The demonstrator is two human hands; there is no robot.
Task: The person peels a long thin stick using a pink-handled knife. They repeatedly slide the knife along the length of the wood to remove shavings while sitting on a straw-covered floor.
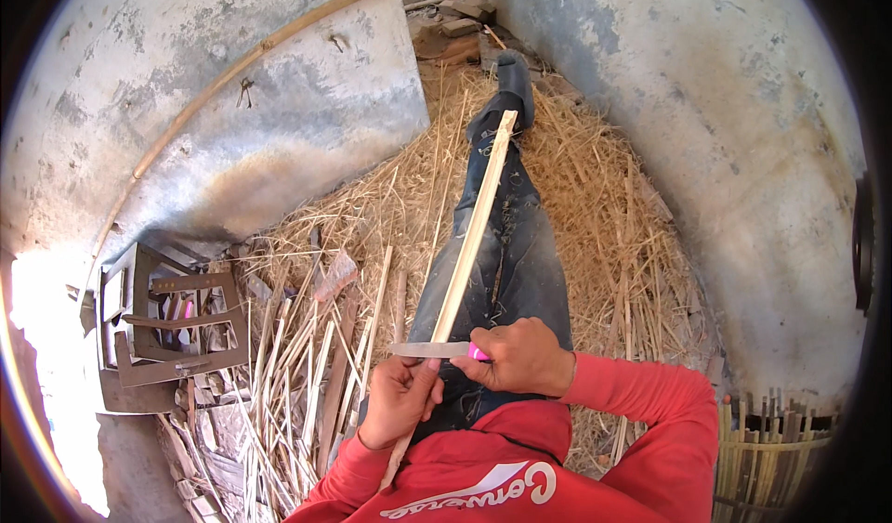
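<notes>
A long, pale split bamboo strip (pixel 474 230) runs from my lap along my outstretched legs to near my feet. My left hand (pixel 402 399) is closed around its near part, and the tail end comes out below, against my red sweatshirt. In my right hand (pixel 523 358) is a knife with a pink handle (pixel 478 352), gripped in the fist. Its blade (pixel 427 349) points left and lies across the strip, just above my left thumb. Whether the edge is sunk into the bamboo, I cannot tell.
Shavings (pixel 604 235) cover the floor around my legs. Several loose strips (pixel 311 384) lie on the left, near a dark metal frame (pixel 177 328). A curved pole (pixel 223 82) leans along the left wall (pixel 316 105). At the lower right stands a woven bamboo basket (pixel 771 458).
</notes>
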